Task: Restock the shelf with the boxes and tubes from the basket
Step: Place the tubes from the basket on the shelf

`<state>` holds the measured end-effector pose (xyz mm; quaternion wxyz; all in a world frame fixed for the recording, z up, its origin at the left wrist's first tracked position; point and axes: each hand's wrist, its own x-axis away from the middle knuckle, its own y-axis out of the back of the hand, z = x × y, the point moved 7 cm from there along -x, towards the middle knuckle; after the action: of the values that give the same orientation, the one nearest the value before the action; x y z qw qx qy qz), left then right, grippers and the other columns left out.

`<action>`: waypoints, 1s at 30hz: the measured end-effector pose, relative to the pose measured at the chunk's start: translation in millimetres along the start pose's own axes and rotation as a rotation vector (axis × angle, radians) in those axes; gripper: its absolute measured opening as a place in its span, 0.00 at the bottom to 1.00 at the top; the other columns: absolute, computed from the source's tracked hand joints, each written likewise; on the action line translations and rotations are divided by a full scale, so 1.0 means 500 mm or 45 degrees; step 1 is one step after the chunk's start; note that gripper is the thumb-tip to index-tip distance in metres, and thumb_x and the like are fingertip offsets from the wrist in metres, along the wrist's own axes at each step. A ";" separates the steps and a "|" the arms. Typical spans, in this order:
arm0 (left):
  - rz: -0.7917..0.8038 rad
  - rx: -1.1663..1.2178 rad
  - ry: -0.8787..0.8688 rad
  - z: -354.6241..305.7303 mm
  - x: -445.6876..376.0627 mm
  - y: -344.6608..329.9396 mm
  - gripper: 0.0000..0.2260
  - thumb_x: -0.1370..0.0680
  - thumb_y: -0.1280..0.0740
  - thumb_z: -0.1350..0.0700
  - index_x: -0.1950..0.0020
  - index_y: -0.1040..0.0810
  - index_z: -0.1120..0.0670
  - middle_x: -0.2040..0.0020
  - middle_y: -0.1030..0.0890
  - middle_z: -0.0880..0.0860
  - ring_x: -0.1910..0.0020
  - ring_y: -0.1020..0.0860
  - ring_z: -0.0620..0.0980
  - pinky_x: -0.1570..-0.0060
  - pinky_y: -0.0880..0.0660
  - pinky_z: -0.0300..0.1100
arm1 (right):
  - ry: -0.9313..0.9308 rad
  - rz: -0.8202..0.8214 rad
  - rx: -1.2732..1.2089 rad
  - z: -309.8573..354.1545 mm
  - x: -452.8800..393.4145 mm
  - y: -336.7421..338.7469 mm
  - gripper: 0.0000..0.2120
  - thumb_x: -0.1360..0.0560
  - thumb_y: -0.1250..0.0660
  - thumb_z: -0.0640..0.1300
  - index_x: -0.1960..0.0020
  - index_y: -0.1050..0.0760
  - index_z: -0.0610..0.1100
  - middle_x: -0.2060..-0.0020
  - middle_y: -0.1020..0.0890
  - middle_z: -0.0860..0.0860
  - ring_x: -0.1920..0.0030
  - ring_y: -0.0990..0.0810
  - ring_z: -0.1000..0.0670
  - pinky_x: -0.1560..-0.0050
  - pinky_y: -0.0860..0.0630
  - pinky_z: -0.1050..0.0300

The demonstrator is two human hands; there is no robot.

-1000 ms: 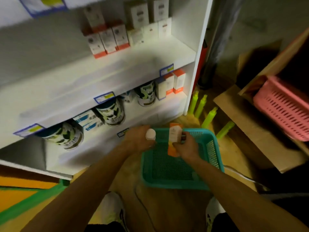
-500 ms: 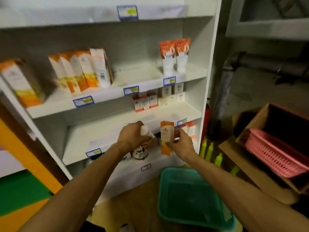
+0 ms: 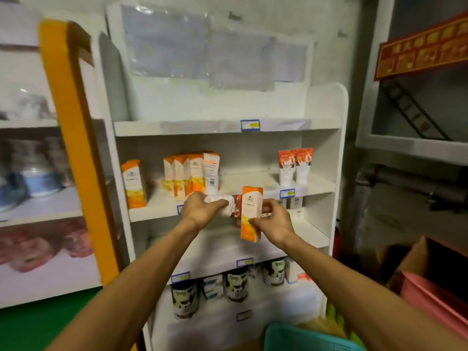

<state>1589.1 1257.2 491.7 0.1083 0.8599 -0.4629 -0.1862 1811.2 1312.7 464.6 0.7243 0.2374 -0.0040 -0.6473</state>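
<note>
My left hand (image 3: pixel 200 210) is closed around a white tube (image 3: pixel 226 205) with a red end, held sideways in front of the white shelf unit (image 3: pixel 324 153). My right hand (image 3: pixel 274 220) grips an upright orange and white box (image 3: pixel 250 214) just right of the tube. Both are raised level with the front edge of the shelf board that carries several matching orange boxes (image 3: pixel 190 176) and two orange and white tubes (image 3: pixel 295 165). The teal basket (image 3: pixel 304 338) sits on the floor at the bottom edge, only its rim showing.
A lone orange box (image 3: pixel 133 183) stands at the left of that shelf board. Black and white cans (image 3: pixel 236 287) fill the lowest shelf. An orange post (image 3: pixel 68 127) rises at the left. A pink basket (image 3: pixel 435 302) in a cardboard box is at the right.
Both hands lifted the tube and the box out of the basket and up to the shelf with the orange boxes. The view tilted upward with them.
</note>
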 end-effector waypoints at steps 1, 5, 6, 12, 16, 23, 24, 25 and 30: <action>-0.035 0.088 0.041 0.002 -0.004 0.025 0.22 0.44 0.25 0.39 0.58 0.19 0.52 0.55 0.15 0.53 0.55 0.17 0.54 0.54 0.17 0.53 | 0.012 0.018 -0.025 0.015 -0.009 -0.011 0.23 0.32 0.22 0.37 0.40 0.27 0.44 0.47 0.19 0.49 0.46 0.18 0.47 0.45 0.19 0.47; -0.184 0.604 0.244 0.023 -0.027 0.102 0.22 0.38 0.21 0.50 0.48 0.17 0.58 0.52 0.15 0.55 0.55 0.16 0.54 0.62 0.16 0.48 | 0.028 0.000 -0.147 0.063 -0.041 -0.042 0.24 0.32 0.23 0.38 0.39 0.27 0.45 0.45 0.18 0.48 0.45 0.17 0.46 0.47 0.18 0.44; -0.201 0.693 0.282 0.031 -0.033 0.114 0.20 0.34 0.22 0.53 0.47 0.18 0.59 0.52 0.15 0.56 0.55 0.16 0.55 0.65 0.17 0.46 | 0.028 0.003 -0.155 0.073 -0.048 -0.050 0.24 0.31 0.23 0.39 0.38 0.27 0.45 0.44 0.19 0.48 0.45 0.18 0.46 0.47 0.18 0.44; -0.052 0.875 0.313 0.041 -0.064 0.117 0.05 0.22 0.31 0.55 0.47 0.24 0.53 0.48 0.18 0.57 0.51 0.19 0.55 0.62 0.21 0.46 | 0.076 0.118 -0.077 0.117 -0.120 -0.115 0.25 0.29 0.23 0.40 0.36 0.29 0.47 0.41 0.20 0.49 0.42 0.19 0.46 0.47 0.17 0.50; -0.068 0.881 0.260 0.050 -0.108 0.109 0.12 0.22 0.32 0.59 0.38 0.27 0.55 0.44 0.19 0.57 0.45 0.19 0.57 0.61 0.19 0.47 | 0.115 0.165 -0.075 0.142 -0.177 -0.167 0.24 0.29 0.24 0.40 0.37 0.29 0.48 0.41 0.21 0.50 0.41 0.19 0.47 0.47 0.17 0.48; -0.148 0.310 -0.103 0.054 -0.198 0.109 0.21 0.26 0.25 0.60 0.33 0.24 0.54 0.41 0.18 0.52 0.45 0.19 0.50 0.49 0.19 0.42 | 0.186 0.159 -0.050 0.129 -0.282 -0.256 0.25 0.27 0.25 0.40 0.34 0.30 0.49 0.39 0.20 0.50 0.41 0.19 0.48 0.43 0.19 0.49; -0.131 0.233 -0.161 0.056 -0.212 0.105 0.21 0.26 0.25 0.60 0.34 0.23 0.54 0.41 0.18 0.51 0.44 0.19 0.48 0.45 0.19 0.44 | 0.222 0.145 -0.048 0.125 -0.295 -0.268 0.24 0.28 0.25 0.40 0.35 0.29 0.49 0.40 0.19 0.51 0.43 0.18 0.49 0.43 0.19 0.50; -0.111 0.169 -0.208 0.061 -0.224 0.098 0.21 0.27 0.24 0.60 0.35 0.23 0.53 0.42 0.17 0.49 0.44 0.19 0.47 0.44 0.20 0.44 | 0.251 0.129 -0.052 0.119 -0.308 -0.278 0.24 0.28 0.24 0.41 0.35 0.29 0.50 0.42 0.18 0.51 0.45 0.18 0.51 0.45 0.18 0.51; -0.224 0.026 -0.272 0.087 -0.263 0.073 0.20 0.27 0.23 0.57 0.37 0.22 0.51 0.43 0.17 0.45 0.45 0.19 0.44 0.45 0.20 0.39 | 0.327 0.094 -0.082 0.091 -0.357 -0.316 0.27 0.28 0.25 0.42 0.32 0.29 0.53 0.41 0.19 0.53 0.46 0.18 0.53 0.47 0.17 0.49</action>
<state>1477.1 1346.7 494.2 0.0329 0.8734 -0.3965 -0.2809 1619.9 1457.0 503.7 0.7494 0.2945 0.1008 -0.5843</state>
